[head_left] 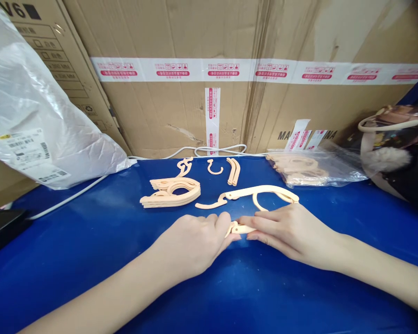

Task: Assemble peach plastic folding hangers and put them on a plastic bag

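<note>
My left hand [195, 243] and my right hand [292, 232] meet at the middle of the blue table [90, 241], both pinching a small cream plastic piece [237, 228]. It belongs to a cream plastic hanger [261, 192] that lies just beyond my fingers, with its hook pointing left. My fingers hide how the piece joins the hanger. To the left lies a stack of folded cream hangers [170, 192]. Behind it are a loose hook [214, 168] and two curved arm pieces [233, 170].
A clear bag of more cream parts [310, 168] lies at the back right, beside a handbag [397, 148]. Large cardboard boxes [209, 102] wall off the back. A white plastic bag [38, 120] sits at the left, and a white cable [76, 191] runs along the table.
</note>
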